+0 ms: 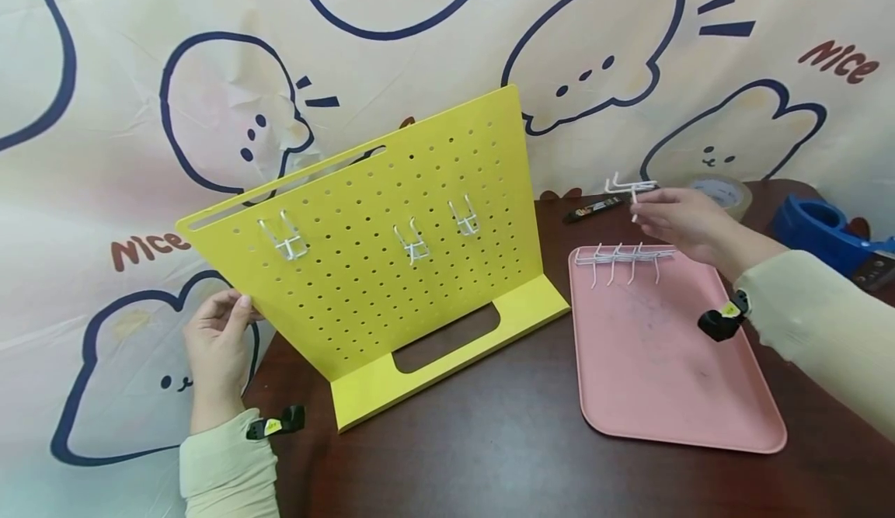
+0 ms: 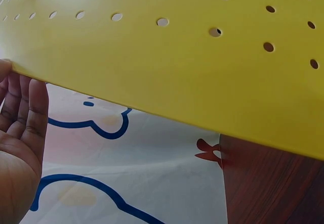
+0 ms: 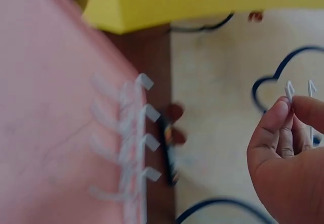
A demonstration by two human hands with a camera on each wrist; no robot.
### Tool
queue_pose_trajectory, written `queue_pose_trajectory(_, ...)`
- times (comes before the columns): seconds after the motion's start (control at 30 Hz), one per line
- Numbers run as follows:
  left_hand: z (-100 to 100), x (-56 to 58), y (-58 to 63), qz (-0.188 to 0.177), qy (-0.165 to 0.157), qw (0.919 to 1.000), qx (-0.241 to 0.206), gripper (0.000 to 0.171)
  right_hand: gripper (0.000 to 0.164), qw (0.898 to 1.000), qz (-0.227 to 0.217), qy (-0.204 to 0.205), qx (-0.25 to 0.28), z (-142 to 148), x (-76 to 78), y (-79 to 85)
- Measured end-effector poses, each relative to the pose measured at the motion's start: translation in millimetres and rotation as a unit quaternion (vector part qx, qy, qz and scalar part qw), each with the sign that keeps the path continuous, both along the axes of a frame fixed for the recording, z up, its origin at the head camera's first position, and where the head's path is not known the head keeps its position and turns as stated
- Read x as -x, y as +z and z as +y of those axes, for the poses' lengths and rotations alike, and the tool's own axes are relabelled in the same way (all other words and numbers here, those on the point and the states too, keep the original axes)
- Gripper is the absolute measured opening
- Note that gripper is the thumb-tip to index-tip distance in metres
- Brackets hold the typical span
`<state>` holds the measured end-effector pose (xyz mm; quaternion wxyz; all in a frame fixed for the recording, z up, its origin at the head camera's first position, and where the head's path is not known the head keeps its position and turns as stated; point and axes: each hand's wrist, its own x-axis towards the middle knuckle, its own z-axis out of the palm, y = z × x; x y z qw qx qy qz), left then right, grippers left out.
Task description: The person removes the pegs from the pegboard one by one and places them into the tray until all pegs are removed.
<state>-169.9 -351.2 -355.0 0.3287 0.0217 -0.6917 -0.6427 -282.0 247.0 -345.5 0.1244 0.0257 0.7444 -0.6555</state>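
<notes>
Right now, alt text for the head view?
A person's left hand grips the edge of a yellow pegboard holding three white hooks; the right hand holds another hook. Right of the board, a pink tray with more white hooks along its far edge rests on a dark table.

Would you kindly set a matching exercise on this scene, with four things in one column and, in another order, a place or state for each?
Things
1. Yellow perforated board
2. Pink rectangular tray
3. Lone white wire hook
4. Blue tape dispenser

Places or states
A. Held up in the right hand
B. At the right edge of the head view
C. Gripped at its side edge by the left hand
D. Lying flat, with a row of white hooks along its far end

Pairs: 1-C, 2-D, 3-A, 4-B
</notes>
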Motion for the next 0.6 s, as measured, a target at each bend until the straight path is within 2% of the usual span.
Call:
queue_pose_trajectory(0.1, 0.2, -0.4, 0.6, 0.001, 0.000, 1.0000, -0.001, 0.008, 0.025, 0.999, -0.005, -0.013, -0.034, 18.9, -1.1, -16.3)
queue_pose_trajectory(0.23, 0.8, -0.4, 1.3, -0.001, 0.000, 1.0000, -0.004, 0.008, 0.048, 0.995, -0.005, -0.019, -0.097, 44.1, -3.3, -40.9)
queue_pose_trajectory(0.33, 1.1, -0.6, 1.3, -0.005, -0.001, 1.0000, -0.005, 0.008, 0.055, 0.991, -0.005, -0.015, -0.133, 59.5, -5.1, -57.2)
queue_pose_trajectory(0.47, 0.7, -0.8, 0.6, -0.006, -0.001, 1.0000, -0.004, 0.008, 0.050, 0.988, -0.015, -0.021, -0.155, 71.0, -6.2, -72.8)
queue_pose_trajectory(0.6, 0.0, -0.7, 0.3, -0.002, -0.003, 1.0000, -0.001, 0.008, 0.046, 0.986, -0.031, -0.024, -0.165, 74.2, -7.2, -81.1)
